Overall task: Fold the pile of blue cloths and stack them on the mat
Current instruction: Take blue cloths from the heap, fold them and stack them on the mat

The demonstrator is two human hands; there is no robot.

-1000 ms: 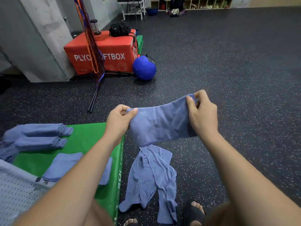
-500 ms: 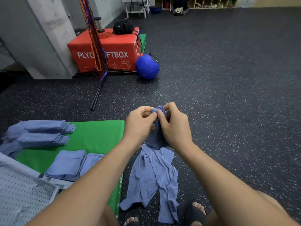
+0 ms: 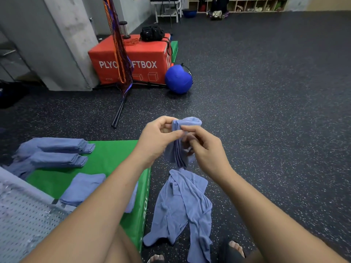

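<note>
A blue cloth, folded into a narrow hanging bundle, is held in the air above the dark floor. My left hand pinches its top left edge. My right hand has thumb and fingers on the cloth's right side. Below the hands, an unfolded pile of blue cloths lies crumpled on the floor. To the left lies the green mat. Two stacks of folded cloths rest at its far left edge. Two more folded cloths lie nearer me, one partly hidden by my left forearm.
A white perforated basket sits at the bottom left, over the mat's corner. Farther off stand a red plyo box, a blue ball and a net stand with black legs. My sandalled feet are beside the pile.
The cloth was stretched wide between both hands a second ago. The hands came together, doubling it into a narrow bundle, and the right hand has now shifted lower along its side.
</note>
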